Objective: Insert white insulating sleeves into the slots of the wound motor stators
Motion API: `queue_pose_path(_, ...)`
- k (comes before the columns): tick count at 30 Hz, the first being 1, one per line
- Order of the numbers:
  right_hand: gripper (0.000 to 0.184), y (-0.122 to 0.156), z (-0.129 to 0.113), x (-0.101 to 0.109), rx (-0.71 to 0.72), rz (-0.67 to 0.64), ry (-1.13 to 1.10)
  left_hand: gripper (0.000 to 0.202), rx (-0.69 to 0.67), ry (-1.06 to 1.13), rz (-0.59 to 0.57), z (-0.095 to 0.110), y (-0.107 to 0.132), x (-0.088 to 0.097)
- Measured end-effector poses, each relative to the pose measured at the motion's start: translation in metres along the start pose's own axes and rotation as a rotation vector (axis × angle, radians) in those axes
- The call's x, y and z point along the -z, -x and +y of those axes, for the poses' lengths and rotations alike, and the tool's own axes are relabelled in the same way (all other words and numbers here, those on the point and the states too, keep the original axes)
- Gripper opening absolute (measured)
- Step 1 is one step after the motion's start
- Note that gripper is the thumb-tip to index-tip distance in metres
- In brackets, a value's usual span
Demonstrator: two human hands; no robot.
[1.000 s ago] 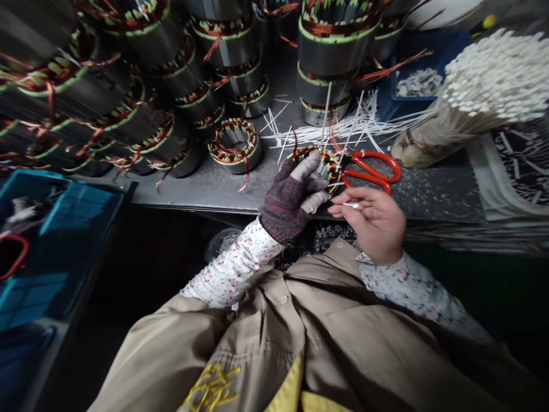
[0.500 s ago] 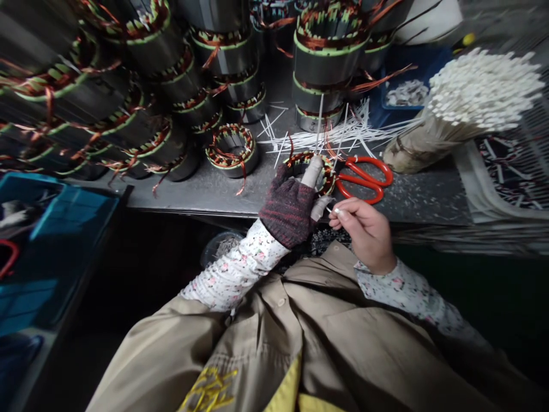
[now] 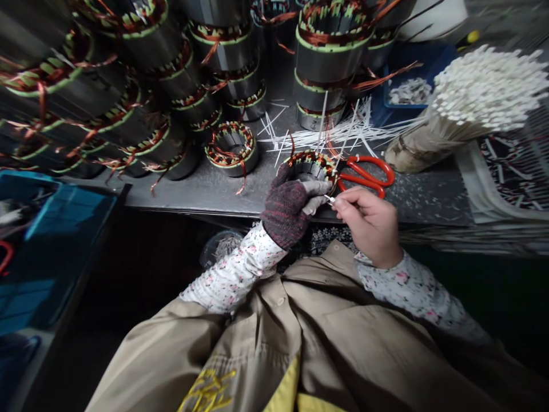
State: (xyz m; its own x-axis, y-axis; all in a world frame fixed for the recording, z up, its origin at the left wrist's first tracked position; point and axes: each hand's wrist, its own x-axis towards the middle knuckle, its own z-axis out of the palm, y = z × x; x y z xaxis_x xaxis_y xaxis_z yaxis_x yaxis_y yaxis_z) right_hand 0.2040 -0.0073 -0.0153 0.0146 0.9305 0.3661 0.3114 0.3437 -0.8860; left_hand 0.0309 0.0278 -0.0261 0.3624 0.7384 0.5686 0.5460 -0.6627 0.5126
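My left hand (image 3: 289, 205), in a dark knitted glove with pale fingertips, grips the near rim of a small stator (image 3: 309, 166) wound with copper wire at the bench's front edge. My bare right hand (image 3: 371, 223) sits just right of it, fingers pinched on a short white sleeve piece (image 3: 330, 198) whose tip touches the stator's side. Two thin white tubes (image 3: 322, 120) stand up from the stator's windings.
Red-handled scissors (image 3: 369, 171) lie right of the stator. Loose white tubes (image 3: 343, 134) litter the bench behind. A bundle of white tubes (image 3: 476, 97) lies at right. Several stacked stators (image 3: 141, 86) fill the back and left. A blue crate (image 3: 47, 240) sits at lower left.
My left hand's fingers have curled down from the stator's top onto its near rim. My right hand moved up and left, bringing the white piece against the stator.
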Motion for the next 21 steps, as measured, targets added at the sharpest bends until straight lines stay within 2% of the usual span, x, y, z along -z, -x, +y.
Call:
queue_pose_path(4,0.013,-0.01,0.014,-0.003,-0.074,-0.073,0.057,0.025,-0.032,-0.035,-0.085,-0.002,-0.002,0.004)
queue_pose_path(6,0.013,-0.015,0.017,-0.003,-0.112,-0.09,0.049,0.024,-0.062,-0.027,-0.084,-0.004,-0.001,0.005)
queue_pose_path(9,0.017,-0.018,0.01,0.0,-0.099,-0.108,0.105,0.023,-0.135,-0.029,-0.034,-0.005,0.0,0.004)
queue_pose_path(13,0.03,-0.017,-0.01,0.01,-0.018,-0.227,0.169,0.022,-0.163,-0.13,0.022,-0.004,0.003,0.002)
queue_pose_path(15,0.031,-0.015,-0.016,0.017,-0.045,-0.246,0.044,0.021,-0.163,-0.155,0.01,-0.001,0.002,0.002)
queue_pose_path(17,0.026,-0.013,-0.018,0.023,-0.111,-0.209,-0.134,0.02,-0.155,-0.133,0.012,0.0,0.002,0.003)
queue_pose_path(19,0.021,-0.013,-0.016,0.023,-0.171,-0.154,-0.317,0.022,-0.122,-0.105,0.034,0.001,0.001,0.005)
queue_pose_path(21,0.025,-0.011,-0.014,0.019,-0.234,-0.172,-0.504,0.025,-0.112,-0.125,0.035,-0.001,0.002,0.007)
